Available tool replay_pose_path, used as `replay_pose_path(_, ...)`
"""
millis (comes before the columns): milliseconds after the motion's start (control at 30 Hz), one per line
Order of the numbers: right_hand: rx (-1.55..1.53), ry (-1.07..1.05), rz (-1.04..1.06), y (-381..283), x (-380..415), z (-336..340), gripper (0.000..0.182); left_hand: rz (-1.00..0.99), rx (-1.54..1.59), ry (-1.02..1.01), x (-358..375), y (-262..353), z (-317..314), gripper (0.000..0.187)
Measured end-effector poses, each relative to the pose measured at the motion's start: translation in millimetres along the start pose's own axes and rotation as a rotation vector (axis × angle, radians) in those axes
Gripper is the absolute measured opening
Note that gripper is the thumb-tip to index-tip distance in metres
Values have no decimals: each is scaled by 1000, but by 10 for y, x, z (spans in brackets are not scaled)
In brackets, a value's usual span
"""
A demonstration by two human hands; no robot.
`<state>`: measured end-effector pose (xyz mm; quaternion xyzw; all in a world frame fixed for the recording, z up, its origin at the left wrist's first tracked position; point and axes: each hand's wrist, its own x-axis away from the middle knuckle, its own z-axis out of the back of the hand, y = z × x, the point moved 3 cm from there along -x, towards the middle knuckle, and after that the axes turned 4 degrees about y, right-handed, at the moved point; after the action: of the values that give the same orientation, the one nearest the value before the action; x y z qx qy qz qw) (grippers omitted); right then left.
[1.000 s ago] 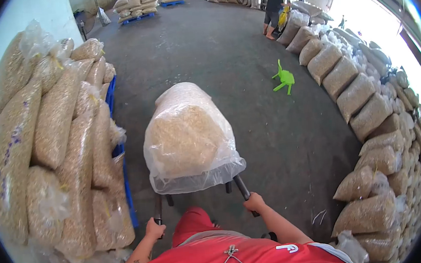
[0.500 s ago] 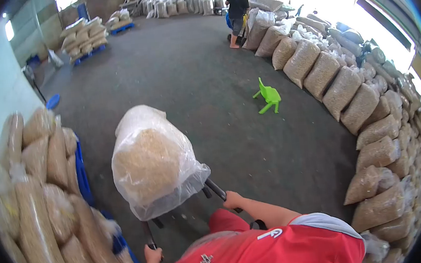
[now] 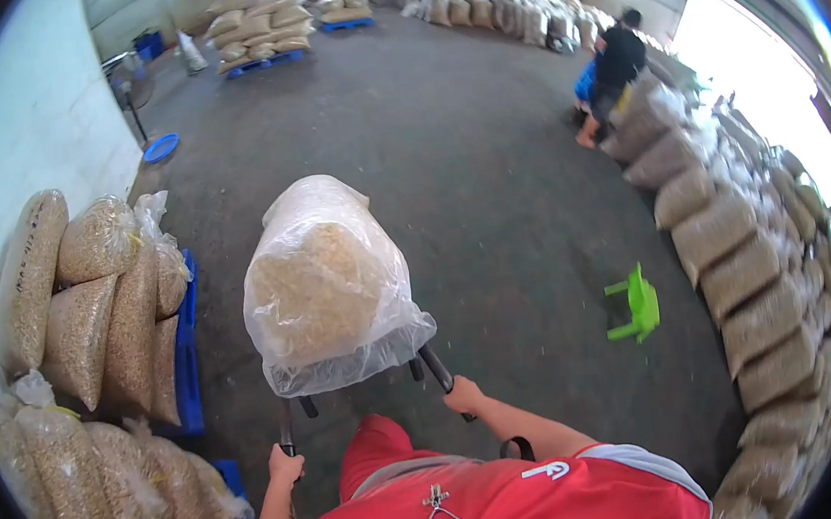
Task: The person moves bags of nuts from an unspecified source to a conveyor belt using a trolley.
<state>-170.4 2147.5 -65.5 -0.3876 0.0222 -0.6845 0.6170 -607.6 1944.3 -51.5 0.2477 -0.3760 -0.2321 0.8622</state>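
Gripping the two dark handles of a hand cart (image 3: 435, 365), the left hand (image 3: 285, 463) and right hand (image 3: 465, 394) each have their fingers wrapped tight round a bar. On the cart, just ahead of the hands, lies a big clear plastic sack (image 3: 327, 282) of pale grain, over the grey concrete floor (image 3: 488, 184). Stacked sacks (image 3: 103, 297) line the left wall; a green chair (image 3: 637, 304) stands to the right.

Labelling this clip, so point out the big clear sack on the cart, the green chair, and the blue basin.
Clear sack (image 3: 324, 282), head view, middle of its front.
Green chair (image 3: 640, 301), head view, its backrest.
Blue basin (image 3: 161, 148), head view, its inside.
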Motion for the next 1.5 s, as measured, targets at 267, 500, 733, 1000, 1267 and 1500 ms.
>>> replay_pose_path(267, 96, 100, 221, -1492, -2948, 661, 43, -80, -160, 123, -2767, 1832, -93, 41)
replay_pose_path(500, -63, -87, 100, -3042, -5123, 1354, 35, 78, -95, 128, -4159, 3708, 154, 45)
replay_pose_path(733, 5, -58, 239, -4625, -8126, 1715, 37, 56, -21, 98, -6746, 5650, 323, 43)
replay_pose_path(1000, -140, -116, 129, -6635, -9987, 2244, 28, 75, -38, 189, -8854, 6996, 852, 39)
replay_pose_path(1267, 110, -16, 359, -8626, -12787, 2444, 24, -107, -188, 282, -11973, 8309, 1247, 36)
replay_pose_path(1500, 86, -126, 231, -10182, -14759, 2968, 25, 52, 6, 214, -13371, 10261, 1608, 36)
